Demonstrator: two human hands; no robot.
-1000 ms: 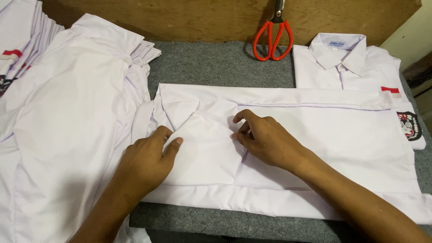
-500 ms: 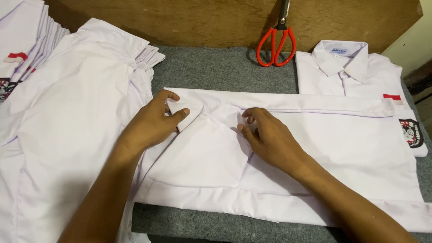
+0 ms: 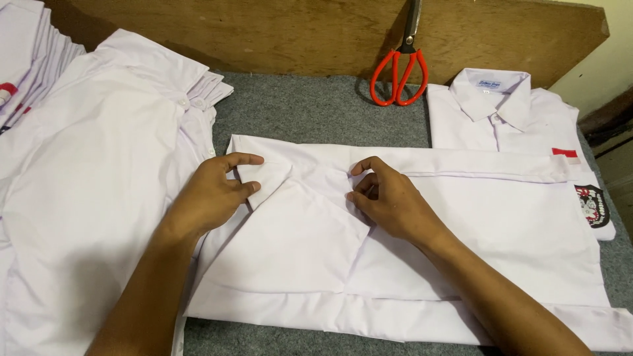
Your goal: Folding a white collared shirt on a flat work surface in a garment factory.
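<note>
The white shirt (image 3: 409,264), soft, light and limp on the grey tabletop (image 3: 310,112), looks best gripped at folded edges; left hand (image 3: 211,198) pinches its sleeve corner, right hand (image 3: 389,201) pinches the middle fold.

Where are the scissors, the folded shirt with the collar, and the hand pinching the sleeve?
scissors (image 3: 397,80), head view, on the red handles.
folded shirt (image 3: 501,109), head view, on its front below the collar.
left hand (image 3: 212,198), head view, on the back of the hand, pinching the sleeve (image 3: 264,179).
</note>
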